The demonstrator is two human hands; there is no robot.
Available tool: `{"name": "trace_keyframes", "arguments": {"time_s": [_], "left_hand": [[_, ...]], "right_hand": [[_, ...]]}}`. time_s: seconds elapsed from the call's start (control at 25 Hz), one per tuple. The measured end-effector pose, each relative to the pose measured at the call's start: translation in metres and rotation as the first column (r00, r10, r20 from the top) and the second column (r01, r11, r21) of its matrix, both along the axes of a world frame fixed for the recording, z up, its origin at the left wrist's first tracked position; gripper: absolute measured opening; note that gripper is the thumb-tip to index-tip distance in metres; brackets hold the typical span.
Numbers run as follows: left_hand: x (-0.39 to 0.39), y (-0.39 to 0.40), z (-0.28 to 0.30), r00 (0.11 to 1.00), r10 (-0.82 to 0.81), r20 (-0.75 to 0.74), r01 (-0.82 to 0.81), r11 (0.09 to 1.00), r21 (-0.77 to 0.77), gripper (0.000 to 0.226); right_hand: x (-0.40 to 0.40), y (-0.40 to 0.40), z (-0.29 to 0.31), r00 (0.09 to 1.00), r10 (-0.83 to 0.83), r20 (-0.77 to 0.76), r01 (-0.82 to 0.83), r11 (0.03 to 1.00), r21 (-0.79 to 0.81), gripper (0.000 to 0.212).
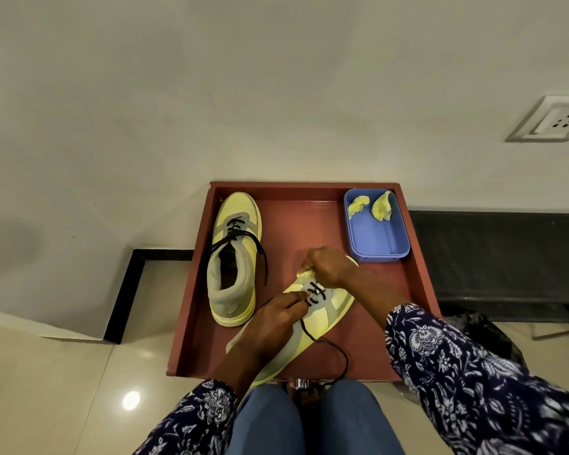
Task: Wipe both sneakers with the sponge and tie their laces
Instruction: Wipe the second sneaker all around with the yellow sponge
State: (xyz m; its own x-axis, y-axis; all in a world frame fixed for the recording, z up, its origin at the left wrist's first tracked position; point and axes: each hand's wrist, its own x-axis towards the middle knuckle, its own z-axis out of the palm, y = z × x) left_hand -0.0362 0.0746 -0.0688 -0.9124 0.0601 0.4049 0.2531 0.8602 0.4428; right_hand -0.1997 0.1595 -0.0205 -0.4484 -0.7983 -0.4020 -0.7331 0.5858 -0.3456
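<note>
Now the near shoe gets a wipe.

The right hand (326, 269) pinches a bit of yellow sponge (304, 274) against the toe of the near shoe (329, 318). The left hand (273, 326) grips that shoe by its side, fingers curled near the laces (316, 292), which hang loose. It would help to hold the shoe firm and rub in small strokes. The far shoe (234, 257) stands apart, untied too. Both sit in a red tray (191, 290). A blue box (376, 238) in the tray holds two more sponge bits (381, 206).
</note>
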Motion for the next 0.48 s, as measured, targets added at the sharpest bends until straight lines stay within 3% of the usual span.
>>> {"name": "trace_keyframes", "arguments": {"time_s": [0.28,0.48], "left_hand": [[0.000,0.001,0.001,1.000,0.006,-0.020,-0.005,1.000,0.015,0.021],[-0.001,0.001,0.002,0.999,0.019,-0.036,-0.019,1.000,-0.006,0.021]], "right_hand": [[-0.030,0.022,-0.003,0.988,-0.134,-0.071,0.137,0.990,0.037,0.040],[-0.024,0.019,-0.002,0.985,-0.143,-0.096,0.147,0.989,0.035,0.039]]}}
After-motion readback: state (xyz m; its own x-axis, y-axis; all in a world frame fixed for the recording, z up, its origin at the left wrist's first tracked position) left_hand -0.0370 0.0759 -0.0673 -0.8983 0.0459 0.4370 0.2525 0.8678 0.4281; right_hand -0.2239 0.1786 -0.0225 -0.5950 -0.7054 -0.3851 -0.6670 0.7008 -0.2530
